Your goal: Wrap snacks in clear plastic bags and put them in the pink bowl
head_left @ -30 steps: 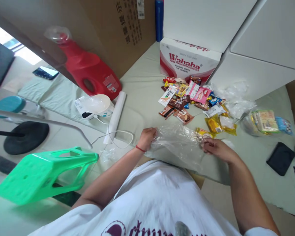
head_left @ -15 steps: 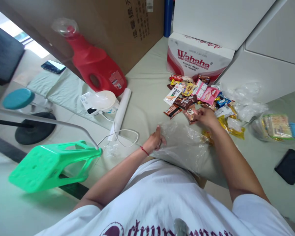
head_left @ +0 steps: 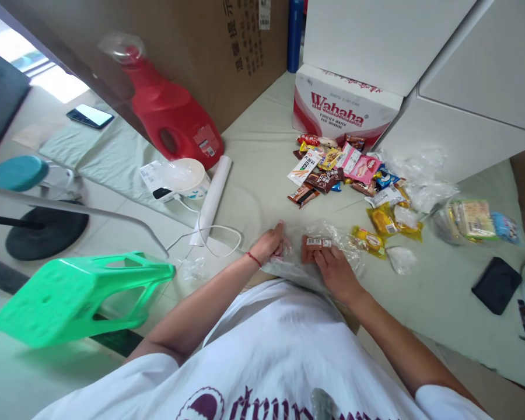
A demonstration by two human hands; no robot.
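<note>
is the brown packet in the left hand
No, the right hand holds the brown packet, while the left hand is apart from it, by the clear plastic bag.

Snack pile (head_left: 328, 178) on cloth (head_left: 262, 175), before box (head_left: 347, 108). Bag (head_left: 354, 240) nearer person; left hand (head_left: 270, 244) at its left edge. Packet (head_left: 310, 251) under right hand (head_left: 338, 271), at bag; whether inside, unclear. Bottle (head_left: 179, 119) left of box. Stool (head_left: 56, 300) far left.
</note>
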